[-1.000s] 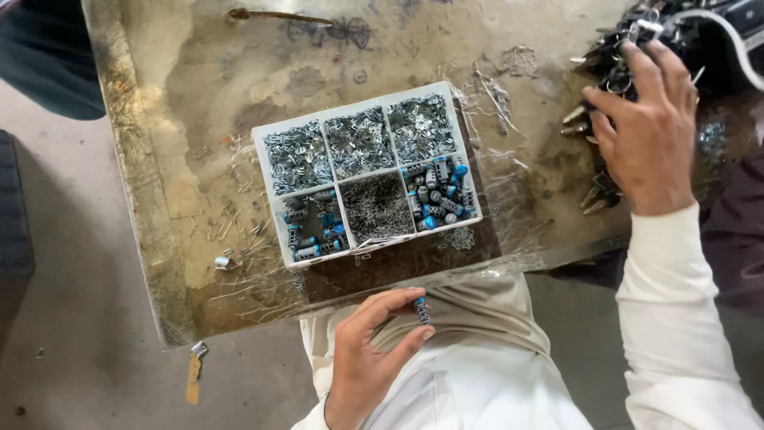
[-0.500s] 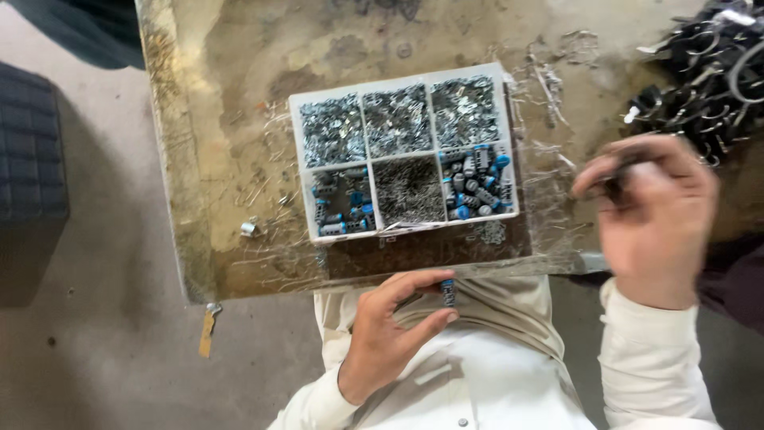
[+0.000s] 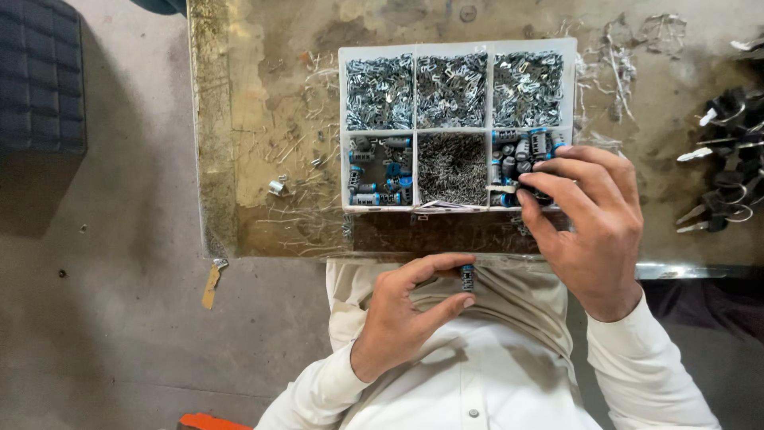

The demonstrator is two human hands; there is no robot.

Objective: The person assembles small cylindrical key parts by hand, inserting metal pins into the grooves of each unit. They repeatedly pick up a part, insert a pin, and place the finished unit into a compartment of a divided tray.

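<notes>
Now | left hand [image 3: 402, 318] pinches blue-black part [image 3: 467, 277] at fingertips | right hand [image 3: 593, 219] fingers narrowed over tray [image 3: 458, 127] corner

Worn metal-topped bench [image 3: 270, 103] carries white compartment box [image 3: 457, 127], loose wire clips [image 3: 306, 151], black connectors [image 3: 728, 159].

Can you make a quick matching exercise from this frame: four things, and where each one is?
Things:
1. small blue-and-black part
2. right hand
3. fine wire pins
4. black-handled tools

Places:
A. bottom-middle compartment of the white tray
B. pinched between thumb and forefinger of the left hand
C. on the bench at the far right edge of the view
D. over the tray's bottom-right compartment, fingertips down among the blue-and-black parts

Pairs: 1-B, 2-D, 3-A, 4-C
</notes>
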